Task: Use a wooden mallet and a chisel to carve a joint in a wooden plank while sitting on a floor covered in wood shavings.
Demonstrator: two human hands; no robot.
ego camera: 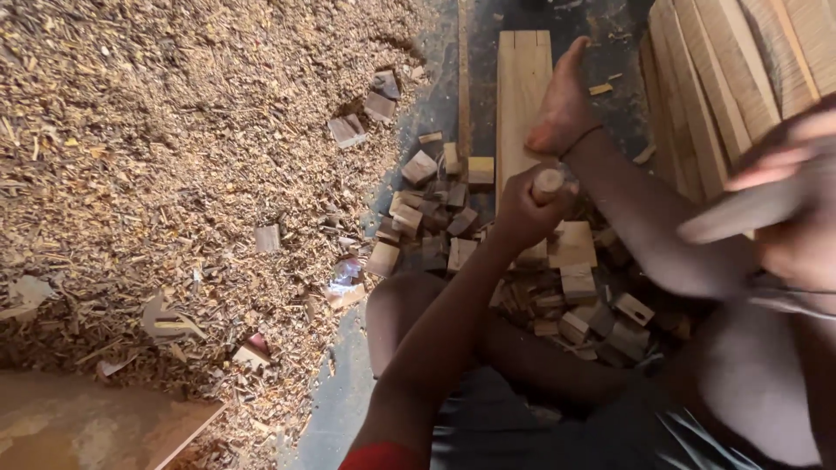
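Heaps of pale wood shavings (174, 174) cover the floor on the left, beside scattered small wood blocks (435, 209). At centre the left hand (522, 213) has its fingers clenched round a short, round, light-coloured wooden peg (549, 183), held upright above the block pile near a bare foot (564, 104) resting on a plank (521, 87). Far right, the right hand (797, 200) is blurred, grasping a pale flat stick (740, 213).

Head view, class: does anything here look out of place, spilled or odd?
Wood shavings lie spread across the floor, and small offcut blocks sit in a loose heap. The right hand is motion-blurred; the left hand grips a wooden piece.
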